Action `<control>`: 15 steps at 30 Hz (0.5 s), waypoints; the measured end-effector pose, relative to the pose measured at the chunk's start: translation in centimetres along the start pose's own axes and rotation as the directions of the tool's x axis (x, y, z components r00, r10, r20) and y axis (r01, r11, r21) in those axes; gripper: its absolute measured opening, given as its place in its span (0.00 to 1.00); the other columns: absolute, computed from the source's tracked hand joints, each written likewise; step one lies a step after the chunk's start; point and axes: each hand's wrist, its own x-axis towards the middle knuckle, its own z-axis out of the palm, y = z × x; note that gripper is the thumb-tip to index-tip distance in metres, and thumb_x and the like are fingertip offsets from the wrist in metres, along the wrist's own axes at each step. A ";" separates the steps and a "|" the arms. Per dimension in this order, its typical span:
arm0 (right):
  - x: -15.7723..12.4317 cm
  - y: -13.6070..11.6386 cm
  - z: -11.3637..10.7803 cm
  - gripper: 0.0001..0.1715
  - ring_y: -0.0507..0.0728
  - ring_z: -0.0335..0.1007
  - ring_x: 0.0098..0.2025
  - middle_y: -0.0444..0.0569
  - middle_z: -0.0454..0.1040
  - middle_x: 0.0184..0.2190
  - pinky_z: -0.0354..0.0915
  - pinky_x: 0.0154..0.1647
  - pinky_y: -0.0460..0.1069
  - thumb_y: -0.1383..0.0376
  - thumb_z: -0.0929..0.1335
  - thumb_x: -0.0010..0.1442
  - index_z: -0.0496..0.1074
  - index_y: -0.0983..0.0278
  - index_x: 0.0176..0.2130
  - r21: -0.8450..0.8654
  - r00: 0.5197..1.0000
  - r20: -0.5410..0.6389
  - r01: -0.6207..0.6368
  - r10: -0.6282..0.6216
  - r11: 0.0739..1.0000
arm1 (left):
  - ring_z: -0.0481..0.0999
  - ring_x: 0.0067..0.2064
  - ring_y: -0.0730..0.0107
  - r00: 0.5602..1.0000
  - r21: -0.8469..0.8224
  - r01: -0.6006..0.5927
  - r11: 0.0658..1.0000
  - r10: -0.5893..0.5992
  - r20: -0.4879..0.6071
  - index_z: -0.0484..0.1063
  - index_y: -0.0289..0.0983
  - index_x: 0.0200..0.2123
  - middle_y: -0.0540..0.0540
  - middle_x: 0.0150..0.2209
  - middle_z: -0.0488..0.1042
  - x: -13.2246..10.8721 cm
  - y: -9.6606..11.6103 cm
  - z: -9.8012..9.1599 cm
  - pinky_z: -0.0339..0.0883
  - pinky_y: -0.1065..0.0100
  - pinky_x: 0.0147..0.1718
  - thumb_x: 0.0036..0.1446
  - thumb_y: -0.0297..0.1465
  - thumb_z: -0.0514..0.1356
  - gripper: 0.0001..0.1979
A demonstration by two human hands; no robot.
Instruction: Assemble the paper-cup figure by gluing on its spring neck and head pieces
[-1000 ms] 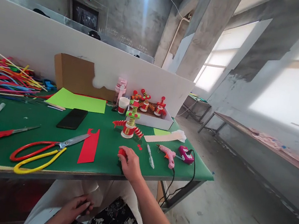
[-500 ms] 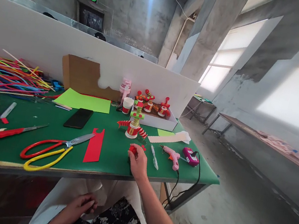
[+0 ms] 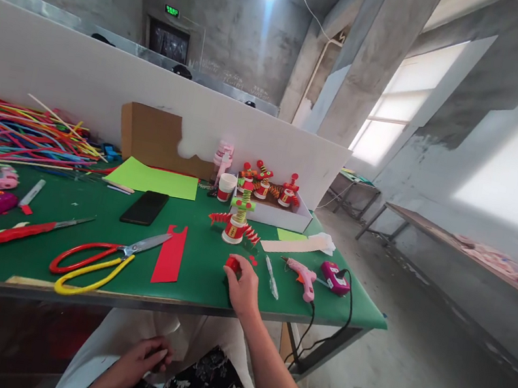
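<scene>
My right hand [image 3: 244, 284] is over the front of the green table, thumb and fingers closed on a small red piece [image 3: 232, 264] whose exact shape is partly hidden. Just beyond it stands a figure [image 3: 234, 229] made from a red-and-white paper cup, with pleated red paper arms and a green head on a springy folded neck. Tiny red scraps [image 3: 253, 260] lie beside the fingers. My left hand [image 3: 151, 356] rests in my lap, its fingers loosely curled with nothing visible in them. Left of my right hand lies a notched red paper strip [image 3: 170, 255].
Scissors [image 3: 122, 254], a knife-like red-handled tool [image 3: 18, 236] and a black phone [image 3: 144, 208] lie to the left. A pen [image 3: 271, 277], pink glue gun [image 3: 303, 277] and corded purple power block [image 3: 335, 278] lie right. Behind, a white box [image 3: 279, 217] holds similar figures.
The camera view has shifted slightly, moving the whole scene a little to the right. My right hand still holds the red piece, now turned so more of it shows. My left hand stays in my lap.
</scene>
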 end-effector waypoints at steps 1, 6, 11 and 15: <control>0.0 0.0 0.0 0.17 0.59 0.77 0.46 0.53 0.80 0.45 0.72 0.48 0.52 0.68 0.67 0.59 0.75 0.62 0.49 0.001 1.000 -0.001 0.001 -0.001 1.000 | 0.73 0.35 0.61 1.000 -0.008 0.001 1.000 -0.001 0.001 0.73 0.39 0.29 0.47 0.30 0.74 -0.1 0.0 0.0 0.69 0.62 0.41 0.38 0.61 0.65 0.31; 0.0 0.1 0.2 0.19 0.59 0.75 0.49 0.53 0.80 0.47 0.70 0.52 0.53 0.71 0.66 0.59 0.74 0.61 0.50 -0.037 0.999 -0.010 0.034 -0.034 0.999 | 0.74 0.36 0.60 1.000 -0.005 0.011 1.000 -0.011 -0.001 0.75 0.39 0.31 0.46 0.31 0.75 -0.2 0.1 -0.1 0.68 0.62 0.41 0.39 0.60 0.65 0.30; -0.1 0.2 0.2 0.15 0.58 0.76 0.44 0.51 0.80 0.41 0.71 0.47 0.52 0.71 0.66 0.59 0.75 0.61 0.45 -0.086 1.000 -0.007 0.022 -0.022 0.996 | 0.73 0.35 0.61 1.000 -0.020 -0.001 1.000 0.002 0.016 0.75 0.39 0.30 0.47 0.30 0.75 -0.1 -0.3 -0.3 0.68 0.62 0.40 0.39 0.60 0.66 0.30; -0.1 0.1 0.2 0.14 0.59 0.76 0.45 0.52 0.80 0.43 0.70 0.49 0.52 0.69 0.66 0.60 0.74 0.61 0.47 -0.058 0.999 -0.031 0.019 -0.021 0.998 | 0.73 0.36 0.61 1.000 -0.040 -0.008 0.999 0.008 0.010 0.74 0.38 0.30 0.47 0.31 0.74 -0.1 -0.2 -0.2 0.68 0.63 0.40 0.39 0.60 0.66 0.31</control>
